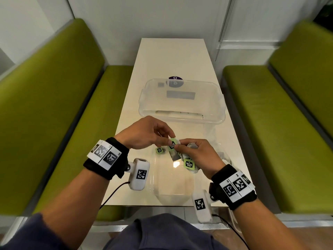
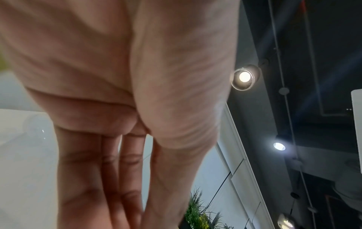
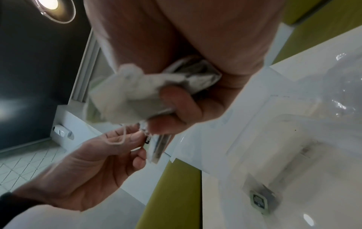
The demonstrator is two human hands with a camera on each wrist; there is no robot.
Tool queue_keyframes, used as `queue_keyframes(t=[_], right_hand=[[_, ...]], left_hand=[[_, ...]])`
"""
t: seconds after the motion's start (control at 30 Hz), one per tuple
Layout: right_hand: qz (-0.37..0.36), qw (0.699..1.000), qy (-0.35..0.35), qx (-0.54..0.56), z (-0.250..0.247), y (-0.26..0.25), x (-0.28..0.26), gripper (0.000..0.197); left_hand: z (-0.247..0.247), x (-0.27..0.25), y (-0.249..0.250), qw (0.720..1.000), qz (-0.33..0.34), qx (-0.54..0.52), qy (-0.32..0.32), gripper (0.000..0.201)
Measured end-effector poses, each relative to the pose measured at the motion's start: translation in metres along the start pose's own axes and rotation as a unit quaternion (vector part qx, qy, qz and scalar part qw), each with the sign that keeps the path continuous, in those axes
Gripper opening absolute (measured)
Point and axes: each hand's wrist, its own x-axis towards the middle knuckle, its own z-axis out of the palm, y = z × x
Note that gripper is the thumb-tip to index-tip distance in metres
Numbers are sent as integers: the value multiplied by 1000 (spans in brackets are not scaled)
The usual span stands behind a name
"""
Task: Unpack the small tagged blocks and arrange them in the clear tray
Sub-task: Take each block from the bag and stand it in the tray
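Right hand [image 1: 199, 156] clutching bundle of tea bags [image 3: 137, 94]; left hand [image 1: 144, 134] pinching green tag [image 1: 173, 144] just beside right fingertips. Clear tray [image 1: 182, 121] sitting beyond both hands on bench [image 1: 173, 56].

Light-green tags [image 1: 189, 163] carry black print, benches [image 1: 59, 98] are olive-green, wristbands [image 1: 106, 157] black-and-white checkered.

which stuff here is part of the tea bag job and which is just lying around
Part of the job:
- tea bags, bunched in the right hand
- green tag, pinched by the left hand
- loose tagged bag on the table
- clear tray

Just there:
- purple sticker
- green benches
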Motion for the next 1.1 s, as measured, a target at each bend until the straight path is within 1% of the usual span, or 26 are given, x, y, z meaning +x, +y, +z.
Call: queue_keyframes(t=[0.07, 0.17, 0.23, 0.33, 0.37, 0.47, 0.57, 0.67, 0.77, 0.87, 1.1], right_hand=[[-10, 1000, 2, -5, 0, 0, 0, 11], [-19, 999, 4, -28, -1, -1, -1, 9], [-14, 999, 5, -39, -1, 1, 0, 9], [-1, 997, 26, -75, -5, 8, 2, 8], [4, 996, 38, -76, -8, 12, 2, 8], [33, 996, 81, -34, -20, 21, -2, 9], [52, 994, 97, -20, -31, 21, -8, 13], [69, 992, 105, 11, -39, 18, -15, 17], [77, 991, 110, 21, -43, 18, -21, 19], [81, 991, 108, 20, -46, 21, -25, 18], [95, 988, 115, 33, -50, 30, -31, 20]], left_hand=[[-1, 1, 1, 1000, -9, 8, -20, 18], [-2, 4, 2, 999, -17, 27, -31, 13], [-2, 7, 3, 998, -20, 50, -30, 9], [0, 15, -2, 994, -28, 107, -8, 4], [2, 20, -5, 990, -32, 134, 1, 4], [8, 36, -22, 975, -60, 214, 20, 10], [16, 51, -43, 955, -97, 278, 29, 18], [25, 63, -59, 939, -114, 324, 34, 22], [34, 72, -69, 924, -121, 362, 27, 18], [44, 78, -81, 916, -129, 379, 20, 19], [56, 85, -96, 890, -115, 439, 46, 20]])
